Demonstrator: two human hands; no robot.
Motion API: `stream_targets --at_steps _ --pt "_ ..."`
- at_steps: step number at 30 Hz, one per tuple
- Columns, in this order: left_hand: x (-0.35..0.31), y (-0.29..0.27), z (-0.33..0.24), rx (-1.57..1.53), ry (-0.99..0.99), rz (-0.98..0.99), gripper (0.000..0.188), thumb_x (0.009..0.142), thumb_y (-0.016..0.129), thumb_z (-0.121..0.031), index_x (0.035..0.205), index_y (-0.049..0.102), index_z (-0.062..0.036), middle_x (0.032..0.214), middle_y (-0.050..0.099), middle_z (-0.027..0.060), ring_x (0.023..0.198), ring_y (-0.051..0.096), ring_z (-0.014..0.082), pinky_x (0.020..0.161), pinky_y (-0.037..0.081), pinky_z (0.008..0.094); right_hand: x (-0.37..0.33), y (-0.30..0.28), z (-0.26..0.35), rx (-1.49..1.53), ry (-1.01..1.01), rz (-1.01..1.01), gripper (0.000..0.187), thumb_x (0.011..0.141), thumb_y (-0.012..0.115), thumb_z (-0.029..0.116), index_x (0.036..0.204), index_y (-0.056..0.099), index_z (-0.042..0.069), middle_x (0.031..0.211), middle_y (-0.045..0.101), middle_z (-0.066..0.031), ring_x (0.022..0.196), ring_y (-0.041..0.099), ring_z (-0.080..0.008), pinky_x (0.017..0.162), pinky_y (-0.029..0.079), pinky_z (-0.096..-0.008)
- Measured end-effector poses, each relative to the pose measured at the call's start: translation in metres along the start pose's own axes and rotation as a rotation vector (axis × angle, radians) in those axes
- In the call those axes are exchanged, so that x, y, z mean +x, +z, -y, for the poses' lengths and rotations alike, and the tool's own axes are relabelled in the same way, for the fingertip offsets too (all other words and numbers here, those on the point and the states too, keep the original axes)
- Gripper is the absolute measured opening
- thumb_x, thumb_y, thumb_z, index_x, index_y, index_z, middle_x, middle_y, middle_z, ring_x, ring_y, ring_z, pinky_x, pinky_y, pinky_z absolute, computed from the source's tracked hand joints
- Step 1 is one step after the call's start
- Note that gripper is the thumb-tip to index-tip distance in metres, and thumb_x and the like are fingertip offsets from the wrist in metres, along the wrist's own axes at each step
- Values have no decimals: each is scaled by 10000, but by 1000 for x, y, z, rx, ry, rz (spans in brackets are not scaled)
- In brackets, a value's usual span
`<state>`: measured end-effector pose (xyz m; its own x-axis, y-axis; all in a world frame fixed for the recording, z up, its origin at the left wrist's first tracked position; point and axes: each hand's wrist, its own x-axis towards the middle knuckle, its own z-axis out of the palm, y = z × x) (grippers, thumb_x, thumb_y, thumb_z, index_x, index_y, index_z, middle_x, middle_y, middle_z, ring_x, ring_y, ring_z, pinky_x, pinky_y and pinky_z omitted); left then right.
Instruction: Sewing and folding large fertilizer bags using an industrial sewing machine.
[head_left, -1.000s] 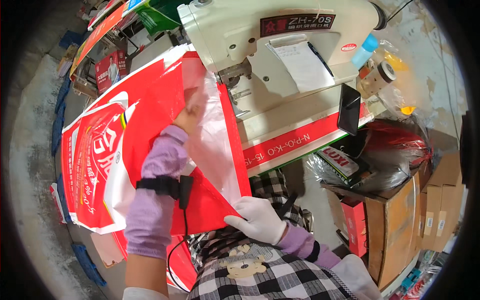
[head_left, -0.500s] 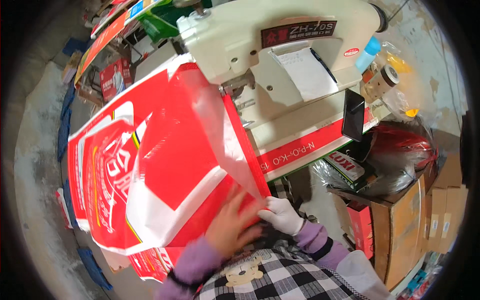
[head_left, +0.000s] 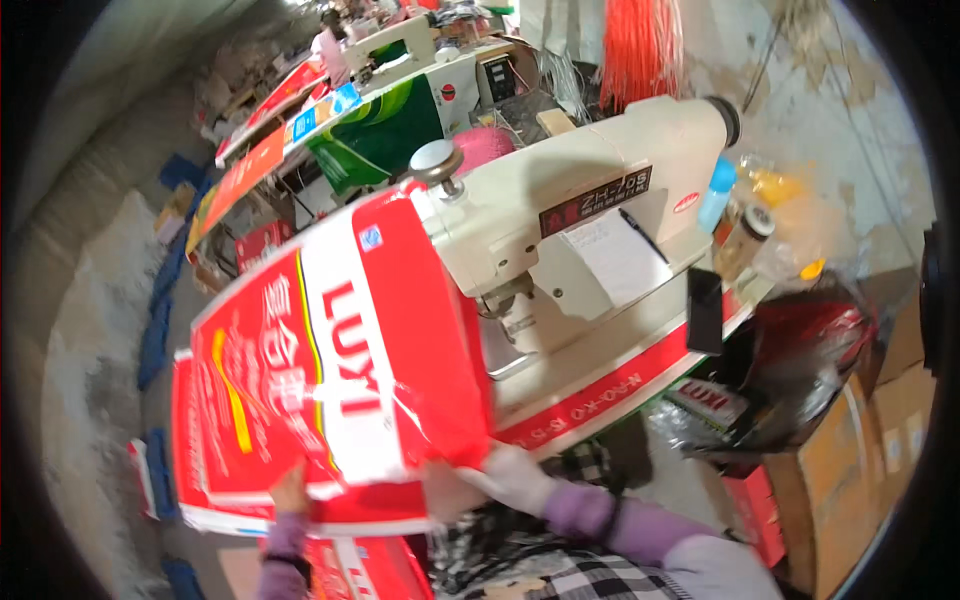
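A large red and white printed woven sack (head_left: 345,290) lies spread to the left of a cream sewing machine (head_left: 590,165), its right edge beside the needle area. My right hand (head_left: 515,480), in a white glove, is closed on the sack's near right corner. At the sack's near edge, further left, my bare left hand (head_left: 290,492) grips the material, slightly blurred; its fingers are partly hidden. Below the sack hangs another red and white sack (head_left: 370,568), close to my lap.
On the machine's bed lie a paper sheet (head_left: 615,258), a pen (head_left: 643,235) and a black phone (head_left: 704,312). A blue bottle (head_left: 716,195) and a jar (head_left: 745,240) stand behind. Cardboard boxes (head_left: 835,490) are at right. Another sewing machine (head_left: 390,45) and a person (head_left: 328,48) are farther back.
The sack has flattened, its large printed face now turned up. My left hand has moved left along its near edge; my right hand stays at the corner. The view has tilted up.
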<state>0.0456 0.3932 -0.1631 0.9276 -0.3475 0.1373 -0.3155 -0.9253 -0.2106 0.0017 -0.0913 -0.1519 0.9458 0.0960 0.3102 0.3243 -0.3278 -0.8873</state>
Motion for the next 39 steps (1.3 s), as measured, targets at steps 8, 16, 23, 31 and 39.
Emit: stream_targets --at_steps 8,16,23,31,39 --pt "-56 -26 64 -1447 -1407 -445 496 980 425 -412 1233 548 -4 1163 618 151 964 636 259 829 517 430 6 84 60 -45 -372 619 246 868 587 320 846 667 88 959 648 -158 894 619 -288 761 473 -405" --pt "-422 -19 -97 -1175 -1804 -199 426 924 552 -380 1007 622 32 864 657 179 764 650 288 671 487 451 92 92 20 -454 -250 150 562 750 689 148 1266 513 12 1255 531 -193 1143 525 -338 957 444 -407" --pt "-610 -36 -214 -107 -1810 -96 445 907 584 -373 840 645 63 737 641 243 639 629 327 602 454 459 -5 247 91 -207 -389 792 465 772 534 62 1237 517 81 729 654 -147 687 656 -340 629 495 -476" --pt "-688 46 -360 -878 -2000 -51 446 918 527 -347 1239 509 -38 973 638 112 866 640 279 746 523 377 -63 316 -56 -346 207 905 246 772 561 107 1010 612 68 765 636 -171 735 624 -362 713 480 -480" --pt "-603 89 -318 -1359 -2614 -174 452 844 660 -296 1178 525 -23 1072 623 207 960 615 354 851 501 416 -56 269 -66 -407 62 728 204 851 551 148 1012 631 51 880 655 -166 839 634 -340 768 490 -427"
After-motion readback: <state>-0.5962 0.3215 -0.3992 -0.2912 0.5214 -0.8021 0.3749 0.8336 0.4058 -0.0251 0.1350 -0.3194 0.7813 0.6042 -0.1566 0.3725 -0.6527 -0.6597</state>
